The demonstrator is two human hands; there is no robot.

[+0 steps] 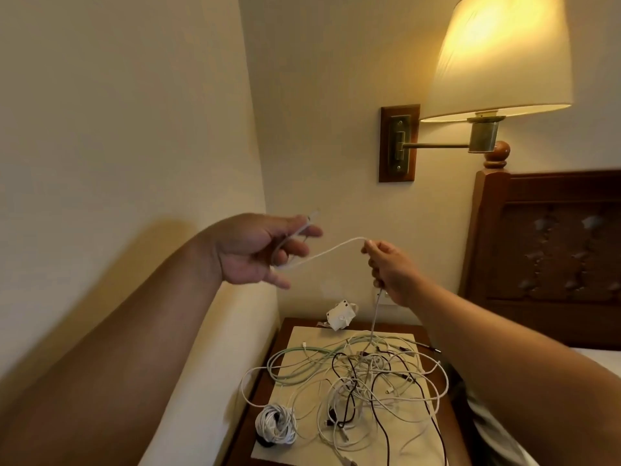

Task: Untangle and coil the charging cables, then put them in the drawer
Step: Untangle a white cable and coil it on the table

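A white cable stretches in the air between both hands. My left hand grips its plug end between thumb and fingers, with a loop of it over the fingers. My right hand pinches the same cable further along, and from there it hangs down into a tangle of white, mint-green and black cables on the nightstand. One coiled white cable lies at the front left of the pad. No drawer is in view.
A cream pad covers the nightstand top, with a white charger block at its back edge. A lit wall lamp hangs above right. A wooden headboard and bed stand right; a cream wall ledge runs left.
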